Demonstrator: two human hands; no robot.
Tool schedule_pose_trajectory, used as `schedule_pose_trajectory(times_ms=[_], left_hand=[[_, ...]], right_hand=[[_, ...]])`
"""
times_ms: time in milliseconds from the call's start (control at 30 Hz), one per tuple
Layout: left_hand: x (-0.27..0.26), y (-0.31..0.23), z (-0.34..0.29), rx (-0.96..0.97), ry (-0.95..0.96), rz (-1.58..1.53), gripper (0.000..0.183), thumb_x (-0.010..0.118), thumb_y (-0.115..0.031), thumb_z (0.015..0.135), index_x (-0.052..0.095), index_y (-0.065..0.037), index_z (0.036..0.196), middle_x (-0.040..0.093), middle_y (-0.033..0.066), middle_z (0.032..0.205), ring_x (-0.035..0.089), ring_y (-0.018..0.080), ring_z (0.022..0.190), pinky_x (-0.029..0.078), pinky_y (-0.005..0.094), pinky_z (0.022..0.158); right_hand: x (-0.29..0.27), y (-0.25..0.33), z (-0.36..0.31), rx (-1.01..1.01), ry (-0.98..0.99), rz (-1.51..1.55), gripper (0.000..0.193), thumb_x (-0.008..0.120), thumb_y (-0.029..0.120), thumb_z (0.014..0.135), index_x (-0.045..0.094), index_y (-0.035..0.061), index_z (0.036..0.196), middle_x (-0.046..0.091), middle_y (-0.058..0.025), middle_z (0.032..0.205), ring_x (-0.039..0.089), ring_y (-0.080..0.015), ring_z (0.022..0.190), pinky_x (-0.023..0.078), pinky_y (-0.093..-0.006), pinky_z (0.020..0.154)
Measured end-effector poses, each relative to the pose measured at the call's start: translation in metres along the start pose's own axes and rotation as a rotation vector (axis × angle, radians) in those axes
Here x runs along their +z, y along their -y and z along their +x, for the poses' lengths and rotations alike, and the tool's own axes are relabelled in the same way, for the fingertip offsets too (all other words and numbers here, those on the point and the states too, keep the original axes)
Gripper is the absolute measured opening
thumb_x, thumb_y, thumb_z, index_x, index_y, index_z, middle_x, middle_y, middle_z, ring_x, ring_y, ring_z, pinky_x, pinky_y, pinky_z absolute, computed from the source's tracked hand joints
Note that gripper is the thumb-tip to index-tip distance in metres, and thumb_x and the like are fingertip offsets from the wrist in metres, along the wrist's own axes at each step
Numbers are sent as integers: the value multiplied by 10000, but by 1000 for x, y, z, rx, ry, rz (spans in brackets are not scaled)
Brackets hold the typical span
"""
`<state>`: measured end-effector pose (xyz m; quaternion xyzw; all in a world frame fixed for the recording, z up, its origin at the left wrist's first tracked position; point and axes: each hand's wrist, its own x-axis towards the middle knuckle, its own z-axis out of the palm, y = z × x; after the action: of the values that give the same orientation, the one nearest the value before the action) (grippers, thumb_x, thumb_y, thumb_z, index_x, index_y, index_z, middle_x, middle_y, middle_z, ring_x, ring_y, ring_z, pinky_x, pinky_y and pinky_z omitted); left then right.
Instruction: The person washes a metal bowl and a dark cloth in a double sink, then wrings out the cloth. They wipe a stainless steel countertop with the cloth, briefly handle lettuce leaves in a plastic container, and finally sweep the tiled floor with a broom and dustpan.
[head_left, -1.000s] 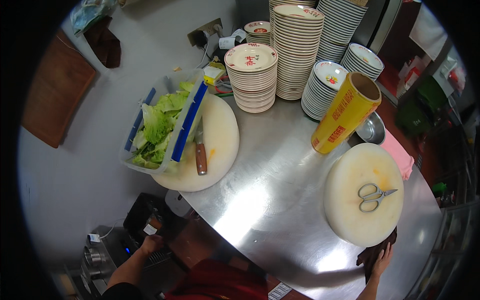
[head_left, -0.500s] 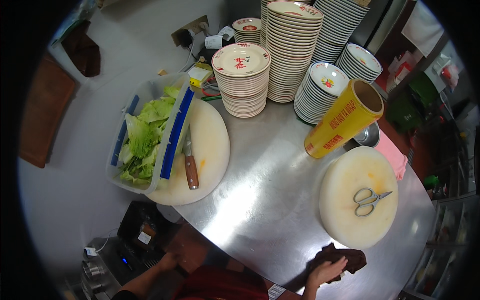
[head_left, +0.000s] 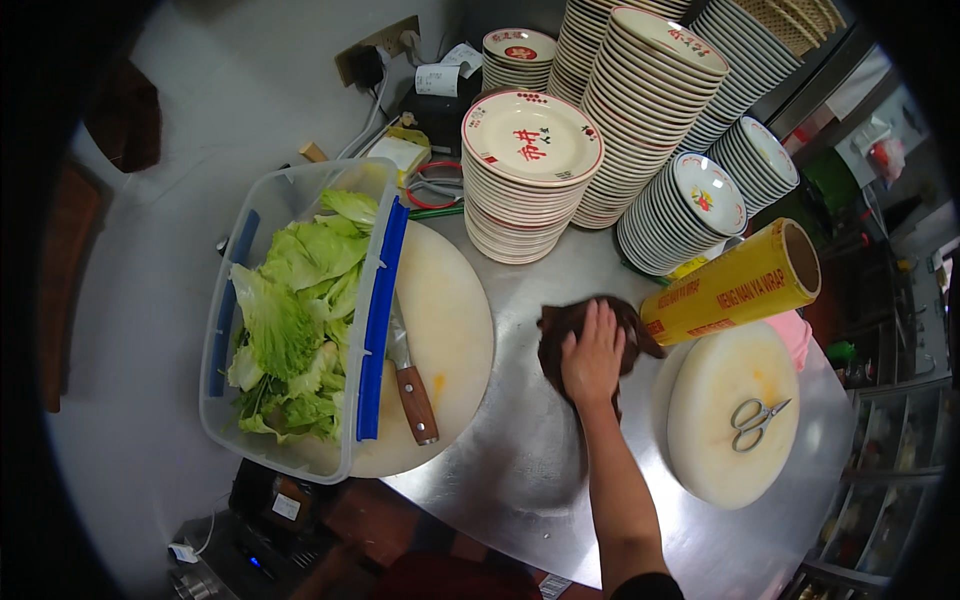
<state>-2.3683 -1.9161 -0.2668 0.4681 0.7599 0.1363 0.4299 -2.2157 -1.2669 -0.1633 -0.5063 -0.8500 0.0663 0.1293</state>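
The right hand (head_left: 594,362) lies open, palm down with its fingers stretched out, on a crumpled dark brown cloth (head_left: 559,348) on the metal counter (head_left: 530,440), while the left hand (head_left: 343,557) is too dim at the lower edge to tell its state. The cloth is just beside a leaning yellow roll (head_left: 730,286), between a round board (head_left: 690,420) bearing scissors (head_left: 757,424) and another board (head_left: 455,300) with a knife (head_left: 413,395) and a box (head_left: 369,330) of lettuce (head_left: 300,300).
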Motion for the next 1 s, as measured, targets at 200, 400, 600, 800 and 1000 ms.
schedule_pose_trajectory(times_ms=[200, 400, 600, 800, 1000], left_hand=[[-28, -35, 0, -276, -21, -333, 271, 519, -259, 917, 624, -32, 1022, 643, 169, 955, 624, 252, 898, 484, 369, 756], [-12, -28, -22, -337, -30, -358, 250, 531, -223, 912, 625, -22, 1026, 648, 141, 929, 616, 194, 883, 485, 325, 743], [7, -29, -14, -272, 10, -363, 229, 564, -231, 893, 631, -53, 1021, 649, 118, 961, 617, 231, 903, 486, 342, 758], [9, -29, -4, -216, 13, -544, 213, 528, -191, 897, 617, -18, 985, 644, 137, 905, 601, 217, 823, 485, 349, 725], [-10, -92, 44, -261, 119, -147, 211, 518, -163, 890, 613, 7, 973, 652, 129, 897, 606, 212, 801, 488, 360, 733]], right_hand=[[19, 20, 57, -124, -30, -61, 581, 435, 287, 899, 271, 57, 1406, 291, -116, 1460, 278, -274, 1339, 194, -447, 1098], [5, 75, -43, -154, 56, -44, 599, 454, 282, 874, 297, 37, 1397, 279, -111, 1469, 261, -248, 1352, 188, -449, 1098], [-19, 141, -206, -143, 250, 23, 597, 478, 299, 826, 413, -21, 1325, 362, -171, 1414, 267, -301, 1351, 167, -496, 1097], [-19, 172, -235, -135, 297, 245, 608, 460, 335, 864, 387, -79, 1303, 370, -215, 1378, 213, -347, 1356, 130, -488, 1107], [-44, 54, -244, -50, 238, 183, 662, 500, 333, 845, 282, 72, 1413, 268, -96, 1475, 237, -244, 1365, 170, -471, 1106]])
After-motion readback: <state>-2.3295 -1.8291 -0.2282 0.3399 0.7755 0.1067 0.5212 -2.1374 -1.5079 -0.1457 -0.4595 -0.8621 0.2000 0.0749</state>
